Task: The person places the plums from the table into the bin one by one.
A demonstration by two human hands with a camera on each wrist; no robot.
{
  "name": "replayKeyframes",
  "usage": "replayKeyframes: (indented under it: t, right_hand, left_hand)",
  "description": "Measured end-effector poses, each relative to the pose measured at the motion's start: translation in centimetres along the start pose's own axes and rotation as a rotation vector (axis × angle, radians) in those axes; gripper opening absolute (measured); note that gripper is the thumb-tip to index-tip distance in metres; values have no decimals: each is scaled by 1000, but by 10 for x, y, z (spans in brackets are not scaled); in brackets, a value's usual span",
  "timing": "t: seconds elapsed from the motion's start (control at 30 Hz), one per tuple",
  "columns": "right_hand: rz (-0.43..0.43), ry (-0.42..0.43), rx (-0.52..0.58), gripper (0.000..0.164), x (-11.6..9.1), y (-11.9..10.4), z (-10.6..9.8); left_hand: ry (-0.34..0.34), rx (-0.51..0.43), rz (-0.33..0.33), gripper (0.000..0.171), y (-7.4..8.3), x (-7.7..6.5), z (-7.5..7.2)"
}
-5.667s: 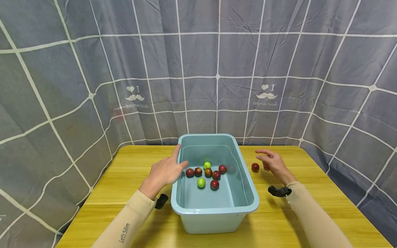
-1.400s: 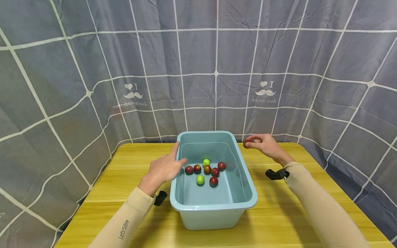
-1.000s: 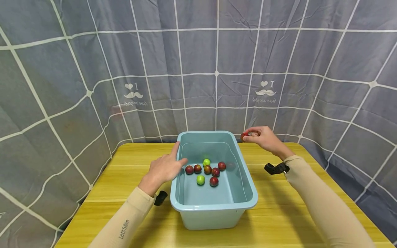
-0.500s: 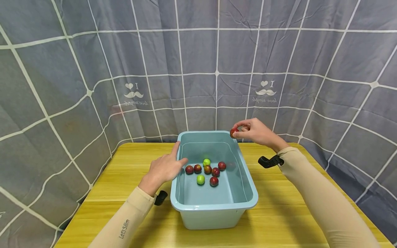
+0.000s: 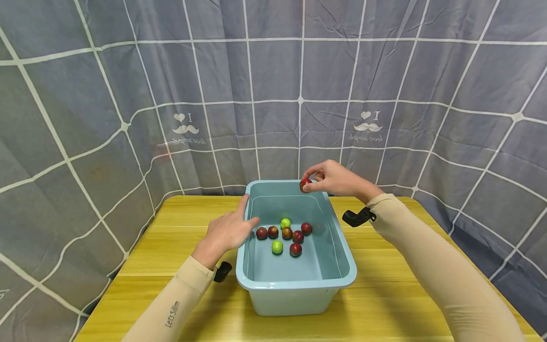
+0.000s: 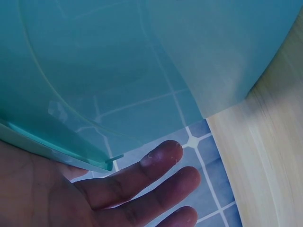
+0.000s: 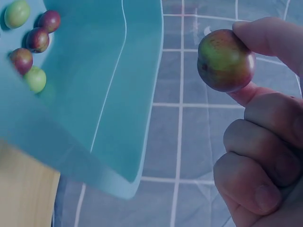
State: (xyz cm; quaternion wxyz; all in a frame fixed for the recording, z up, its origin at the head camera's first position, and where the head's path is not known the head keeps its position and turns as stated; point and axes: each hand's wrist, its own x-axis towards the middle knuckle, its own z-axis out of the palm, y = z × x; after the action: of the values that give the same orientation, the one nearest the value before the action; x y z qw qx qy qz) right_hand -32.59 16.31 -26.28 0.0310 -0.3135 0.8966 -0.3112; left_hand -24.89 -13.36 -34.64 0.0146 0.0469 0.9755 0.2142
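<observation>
My right hand (image 5: 337,179) pinches a plum (image 5: 305,185) between thumb and index finger, over the far right part of a light blue plastic tub (image 5: 296,285). In the right wrist view this plum (image 7: 224,61) looks red with a green patch, and the other fingers are curled. My left hand (image 5: 226,231) rests on the tub's left rim, index finger pointing along it and thumb over the inside. From the left wrist, its fingers (image 6: 165,191) stretch out straight along the outside. Several dark red plums (image 5: 296,249) and two green fruits (image 5: 277,247) lie on the tub's floor.
The tub stands on a yellow wood-grain table (image 5: 179,228). A grey curtain (image 5: 273,118) with white grid lines encloses the back and sides. The tub's raised walls surround the fruit.
The plum that lay on the table right of the tub is now in my right hand, lifted and carried left over the tub's far end. My left hand stays on the rim.
</observation>
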Motion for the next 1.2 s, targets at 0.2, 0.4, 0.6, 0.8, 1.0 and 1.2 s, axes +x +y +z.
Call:
replayKeyframes:
  t: [0.2,0.4,0.6,0.8,1.0,1.2]
  right_hand:
    - [-21,-75,0,25,10,-8,8]
    - [-48,-141,-27,26,23,-15,21]
    - [-89,-194,-60,13,35,-20,34]
    - [-85,-257,-69,12,43,-24,45]
    - [-109,-322,-109,10,52,-28,58]
    - [-126,-381,-147,10,59,-31,74]
  left_hand:
    - [-1,-1,2,82,0,0,0]
    - [0,-3,3,82,-1,1,-1]
    - [-10,-10,2,83,-1,1,-1]
    - [-21,1,-7,83,-1,2,-1]
    - [-34,2,-9,82,1,1,-3]
    - [-36,10,-15,82,1,0,-2]
